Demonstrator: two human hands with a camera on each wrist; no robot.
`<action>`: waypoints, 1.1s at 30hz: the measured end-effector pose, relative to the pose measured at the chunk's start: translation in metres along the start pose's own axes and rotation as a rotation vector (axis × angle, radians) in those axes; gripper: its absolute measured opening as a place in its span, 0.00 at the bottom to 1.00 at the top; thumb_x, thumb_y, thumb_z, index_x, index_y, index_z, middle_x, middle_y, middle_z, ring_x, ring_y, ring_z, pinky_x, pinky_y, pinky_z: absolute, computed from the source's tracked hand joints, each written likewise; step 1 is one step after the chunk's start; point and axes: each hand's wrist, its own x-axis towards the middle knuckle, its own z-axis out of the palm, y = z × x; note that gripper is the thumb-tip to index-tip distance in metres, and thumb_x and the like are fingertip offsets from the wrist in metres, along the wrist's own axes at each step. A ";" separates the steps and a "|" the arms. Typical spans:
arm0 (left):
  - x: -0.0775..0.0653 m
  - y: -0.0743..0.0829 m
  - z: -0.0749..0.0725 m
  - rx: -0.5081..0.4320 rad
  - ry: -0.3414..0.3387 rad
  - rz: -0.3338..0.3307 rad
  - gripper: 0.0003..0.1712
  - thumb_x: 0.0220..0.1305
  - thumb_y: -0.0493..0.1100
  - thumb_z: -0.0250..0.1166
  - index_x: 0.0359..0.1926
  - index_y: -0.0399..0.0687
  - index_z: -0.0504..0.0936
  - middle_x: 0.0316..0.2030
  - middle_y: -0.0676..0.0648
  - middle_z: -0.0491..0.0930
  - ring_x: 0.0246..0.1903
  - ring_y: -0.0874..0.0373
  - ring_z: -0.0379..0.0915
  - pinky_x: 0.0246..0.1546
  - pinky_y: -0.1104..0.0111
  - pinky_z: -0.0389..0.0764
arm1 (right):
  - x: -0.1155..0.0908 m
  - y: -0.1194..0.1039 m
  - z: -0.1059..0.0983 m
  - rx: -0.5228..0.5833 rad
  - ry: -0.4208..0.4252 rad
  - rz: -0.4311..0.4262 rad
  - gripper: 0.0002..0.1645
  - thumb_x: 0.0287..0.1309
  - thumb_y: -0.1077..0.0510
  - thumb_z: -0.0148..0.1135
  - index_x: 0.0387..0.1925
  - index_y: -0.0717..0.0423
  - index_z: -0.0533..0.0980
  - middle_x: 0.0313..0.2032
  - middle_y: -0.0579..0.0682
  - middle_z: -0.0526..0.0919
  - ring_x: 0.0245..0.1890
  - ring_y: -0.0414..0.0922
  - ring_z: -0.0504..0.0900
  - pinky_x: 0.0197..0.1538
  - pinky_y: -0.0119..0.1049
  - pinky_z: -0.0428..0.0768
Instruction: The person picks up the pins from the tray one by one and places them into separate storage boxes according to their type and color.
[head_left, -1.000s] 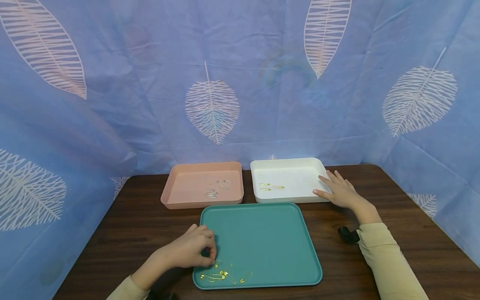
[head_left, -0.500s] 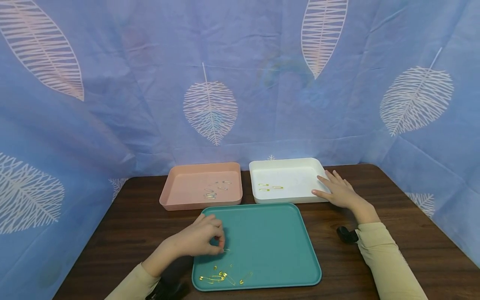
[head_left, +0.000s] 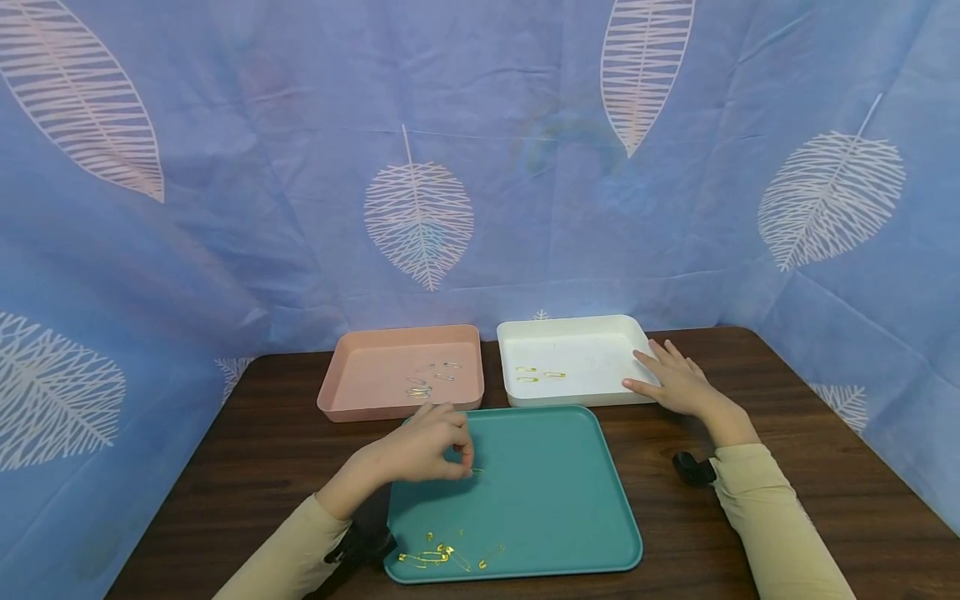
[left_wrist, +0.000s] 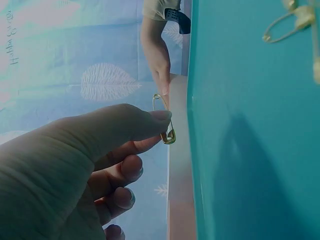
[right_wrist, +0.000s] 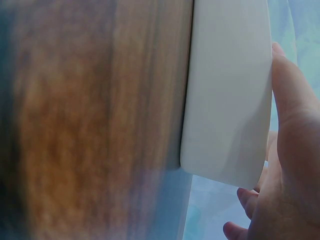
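My left hand (head_left: pixel 426 447) pinches a gold safety pin (left_wrist: pixel 169 137) between thumb and forefinger, above the middle-left of the teal tray (head_left: pixel 555 500). In the left wrist view the pin stands upright at the fingertips, its clasp end down. Several gold safety pins (head_left: pixel 435 556) lie loose near the teal tray's front left corner. My right hand (head_left: pixel 684 385) rests on the right rim of the white tray (head_left: pixel 592 346), fingers spread. Three gold pins (head_left: pixel 553 374) lie inside that tray. On its left, the pink tray (head_left: pixel 382 367) holds several silver safety pins (head_left: pixel 418 392).
All three trays stand on a dark wooden table (head_left: pixel 285 467), the pink and white ones side by side behind the teal one. A blue leaf-patterned cloth (head_left: pixel 517 208) hangs behind and at both sides.
Pinching the pin, my left hand has lifted away from the pile at the front left and moved back and to the right over the teal tray. The right hand keeps its place.
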 end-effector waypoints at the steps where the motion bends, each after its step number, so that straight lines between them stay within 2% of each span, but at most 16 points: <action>1: 0.003 0.000 0.000 -0.006 0.002 0.002 0.09 0.55 0.52 0.72 0.22 0.67 0.81 0.28 0.57 0.71 0.35 0.65 0.57 0.41 0.68 0.57 | 0.000 0.000 0.000 -0.002 0.001 0.000 0.52 0.63 0.31 0.52 0.73 0.62 0.55 0.73 0.72 0.45 0.73 0.71 0.39 0.66 0.74 0.42; 13: 0.044 -0.004 -0.007 -0.081 0.024 0.005 0.07 0.56 0.50 0.72 0.25 0.63 0.82 0.32 0.49 0.75 0.36 0.63 0.60 0.43 0.63 0.57 | -0.001 -0.001 -0.001 0.013 0.005 -0.004 0.51 0.64 0.32 0.53 0.73 0.63 0.55 0.73 0.72 0.45 0.73 0.71 0.39 0.67 0.74 0.41; 19: 0.063 -0.007 -0.007 -0.047 0.075 0.009 0.06 0.57 0.51 0.71 0.26 0.63 0.83 0.31 0.50 0.75 0.34 0.62 0.58 0.39 0.65 0.54 | 0.000 0.000 -0.001 0.010 0.003 -0.004 0.51 0.63 0.31 0.53 0.73 0.62 0.55 0.73 0.72 0.45 0.73 0.71 0.38 0.67 0.74 0.42; 26: 0.086 -0.008 -0.009 -0.005 0.139 0.017 0.05 0.58 0.52 0.71 0.28 0.63 0.84 0.30 0.56 0.73 0.34 0.61 0.57 0.38 0.66 0.55 | -0.001 -0.002 -0.001 0.010 0.004 -0.001 0.51 0.63 0.32 0.53 0.73 0.62 0.55 0.73 0.72 0.46 0.73 0.71 0.40 0.67 0.73 0.42; 33: 0.107 -0.010 -0.016 0.011 0.154 0.010 0.06 0.62 0.50 0.68 0.28 0.62 0.84 0.33 0.51 0.77 0.36 0.60 0.61 0.42 0.63 0.57 | -0.001 0.000 -0.001 -0.003 0.006 -0.004 0.51 0.63 0.31 0.52 0.73 0.62 0.56 0.73 0.72 0.47 0.73 0.71 0.39 0.66 0.74 0.43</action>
